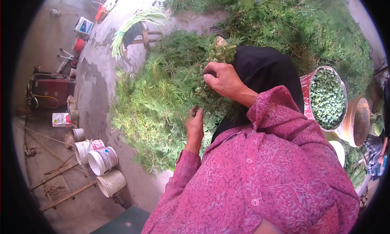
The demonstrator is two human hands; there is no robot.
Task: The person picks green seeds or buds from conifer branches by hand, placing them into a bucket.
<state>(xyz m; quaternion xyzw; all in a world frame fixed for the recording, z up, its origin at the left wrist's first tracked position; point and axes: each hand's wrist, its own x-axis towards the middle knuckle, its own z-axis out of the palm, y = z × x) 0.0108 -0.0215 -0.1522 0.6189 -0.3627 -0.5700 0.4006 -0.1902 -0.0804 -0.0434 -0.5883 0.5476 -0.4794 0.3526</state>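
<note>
My left hand (195, 126) is closed in a pinch at the lower part of a green conifer sprig (200, 91). Above it and to the right, my right hand (226, 82) is also closed, thumb against fingers, at the sprig's upper part. Small green cones seem to hang on the sprig, though its outline blends into the foliage behind. A large heap of cut conifer branches (146, 112) spreads below and to the left of both hands. Dark cloth (264, 65) covers my leg just beyond my right hand.
A bucket of small green cones (327, 98) stands at my right, beside another bucket (357, 122). More conifer branches (292, 27) lie at the back. A bundle of long green stems (140, 24) rests on a wooden stool (146, 38). White buckets (102, 160) stand at left.
</note>
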